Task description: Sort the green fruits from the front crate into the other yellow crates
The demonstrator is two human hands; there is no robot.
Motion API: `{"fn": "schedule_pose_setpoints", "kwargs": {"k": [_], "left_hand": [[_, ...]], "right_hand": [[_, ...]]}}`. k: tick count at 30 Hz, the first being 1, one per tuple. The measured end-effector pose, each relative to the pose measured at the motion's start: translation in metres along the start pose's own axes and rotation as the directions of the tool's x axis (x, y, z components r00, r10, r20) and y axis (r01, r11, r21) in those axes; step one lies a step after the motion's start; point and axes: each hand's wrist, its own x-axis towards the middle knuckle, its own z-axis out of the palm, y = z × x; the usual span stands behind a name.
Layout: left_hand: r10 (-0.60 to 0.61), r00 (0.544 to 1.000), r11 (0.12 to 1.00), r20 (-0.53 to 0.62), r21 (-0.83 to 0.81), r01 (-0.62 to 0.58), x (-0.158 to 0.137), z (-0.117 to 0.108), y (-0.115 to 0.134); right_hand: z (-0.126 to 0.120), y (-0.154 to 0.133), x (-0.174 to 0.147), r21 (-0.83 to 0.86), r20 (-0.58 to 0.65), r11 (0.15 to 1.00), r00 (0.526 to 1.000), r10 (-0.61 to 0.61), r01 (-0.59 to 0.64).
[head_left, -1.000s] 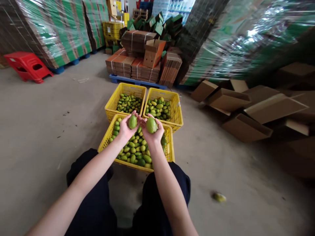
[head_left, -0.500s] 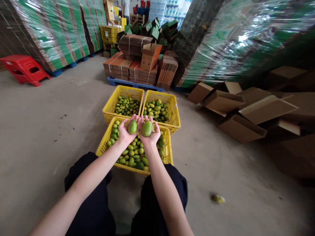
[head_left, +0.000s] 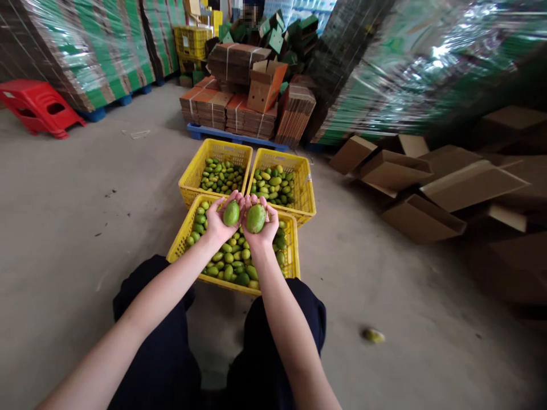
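Observation:
Two oval green fruits, mango-like in look, rest in my upturned hands, side by side above the front yellow crate (head_left: 231,286). My left hand (head_left: 216,226) cradles the smaller-looking left fruit (head_left: 231,213), its thumb held out to the side. In my right hand (head_left: 267,232) lies the rounder right fruit (head_left: 256,218), with the fingertips showing beyond it. The fingers of both hands meet or nearly meet in the middle. Similar green and yellowish fruits (head_left: 228,272) fill the crate below, partly hidden by my hands and forearms.
Behind stand a left rear crate (head_left: 187,193) and a right rear crate (head_left: 304,176), both holding fruit. Flattened cartons (head_left: 252,122) sit on a blue pallet (head_left: 196,132). Open cardboard boxes (head_left: 421,219) lie right, a red stool (head_left: 36,105) left. One loose fruit (head_left: 373,335) is on the floor.
The view has tilted slightly, so crates and cartons appear a little higher. Both hands keep their fruits, with the right fingers a bit more curled. A person's part at the back has shifted.

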Motion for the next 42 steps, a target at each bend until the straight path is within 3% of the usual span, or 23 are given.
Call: {"fn": "schedule_pose_setpoints", "kwargs": {"k": [12,17,20,23,26,27,29,31,32,33,34,35,36,37,39,40,41,42], "left_hand": [[0.048,0.998,0.999,-0.03,0.028,-0.047,0.004,-0.004,-0.003],[0.015,0.998,1.0,-0.057,0.027,-0.014,-0.003,-0.006,-0.001],[-0.005,0.997,0.993,-0.08,0.121,0.014,-0.007,-0.01,0.002],[-0.007,0.978,0.925,-0.208,0.371,0.085,-0.011,-0.028,-0.002],[-0.097,0.933,0.748,-0.347,0.593,0.298,-0.028,-0.063,-0.019],[-0.184,0.916,0.579,-0.356,0.714,0.394,-0.039,-0.078,-0.026],[-0.319,0.862,0.408,-0.393,0.764,0.499,-0.065,-0.109,-0.042],[-0.437,0.779,0.219,-0.45,0.786,0.577,-0.089,-0.135,-0.054],[-0.499,0.717,0.055,-0.487,0.808,0.587,-0.097,-0.142,-0.057],[-0.549,0.665,-0.056,-0.506,0.816,0.575,-0.1,-0.145,-0.057],[-0.566,0.658,-0.088,-0.497,0.829,0.552,-0.098,-0.141,-0.054],[-0.55,0.699,-0.034,-0.458,0.848,0.529,-0.09,-0.132,-0.047],[-0.49,0.79,0.134,-0.368,0.864,0.485,-0.077,-0.118,-0.036],[-0.426,0.855,0.25,-0.296,0.87,0.425,-0.061,-0.1,-0.022],[-0.247,0.953,0.435,-0.176,0.858,0.272,-0.026,-0.061,0.014],[-0.045,0.988,0.571,-0.149,0.807,0.148,-0.01,-0.044,0.033],[0.134,0.975,0.621,-0.178,0.781,0.057,0.003,-0.029,0.052],[0.262,0.946,0.607,-0.19,0.795,-0.009,0.011,-0.019,0.067]], "right_hand": [[-0.001,0.004,0.001,0.007,-0.06,1.0,0.998,0.001,-0.001],[-0.002,0.0,0.0,-0.044,-0.118,0.999,0.993,0.01,-0.015],[-0.008,-0.015,0.002,-0.06,-0.238,0.997,0.971,0.024,-0.039],[-0.019,-0.035,0.003,-0.087,-0.389,0.995,0.921,0.01,-0.047],[-0.033,-0.051,0.001,-0.117,-0.437,0.991,0.9,0.003,-0.061],[-0.037,-0.055,-0.001,-0.134,-0.427,0.988,0.904,0.009,-0.072],[-0.045,-0.061,-0.006,-0.176,-0.403,0.979,0.915,0.027,-0.106],[-0.05,-0.065,-0.011,-0.215,-0.373,0.966,0.926,0.054,-0.143],[-0.051,-0.066,-0.014,-0.227,-0.365,0.961,0.929,0.066,-0.158],[-0.052,-0.067,-0.016,-0.241,-0.362,0.955,0.929,0.075,-0.171],[-0.052,-0.068,-0.018,-0.256,-0.363,0.949,0.928,0.082,-0.184],[-0.052,-0.068,-0.019,-0.271,-0.367,0.943,0.926,0.084,-0.193],[-0.052,-0.067,-0.02,-0.283,-0.373,0.939,0.924,0.081,-0.197],[-0.052,-0.067,-0.021,-0.294,-0.377,0.935,0.923,0.079,-0.2],[-0.053,-0.065,-0.022,-0.304,-0.378,0.932,0.923,0.072,-0.198],[-0.053,-0.064,-0.022,-0.304,-0.382,0.932,0.921,0.072,-0.199],[-0.053,-0.063,-0.023,-0.302,-0.391,0.931,0.917,0.075,-0.205],[-0.052,-0.062,-0.023,-0.3,-0.402,0.93,0.912,0.08,-0.214]]}}
